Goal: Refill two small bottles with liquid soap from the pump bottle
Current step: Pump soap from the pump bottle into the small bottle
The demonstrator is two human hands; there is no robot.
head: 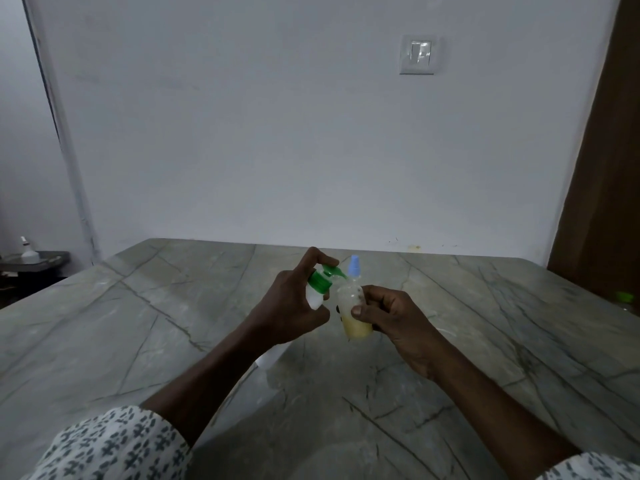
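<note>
Green plastic tops the white pump bottle (318, 289), which the left hand (291, 306) grips round its body, fingers curled, with the forefinger lying on the pump head. Its green spout (336, 271) reaches toward the right-hand fingers. The fingers and thumb of the right hand (391, 317) pinch 1 small clear plastic bottle (355, 325), held upright just beside the left knuckles. Pale yellow soap fills its lower part, below the thumb. A light blue cone-shaped cap (354, 266) shows just above the right fingertips; whether it sits on a 2nd bottle behind them cannot be told.

Neither container seems to rest on the grey veined stone table (138, 323), so each press of the forefinger may jog the spout off the narrow mouth, sending soap down the outside onto the right fingers. Slippery fingers could then let the small bottle slide or tip. Whether the spout truly sits over the mouth is unclear. Pumping too long could overfill it.
</note>
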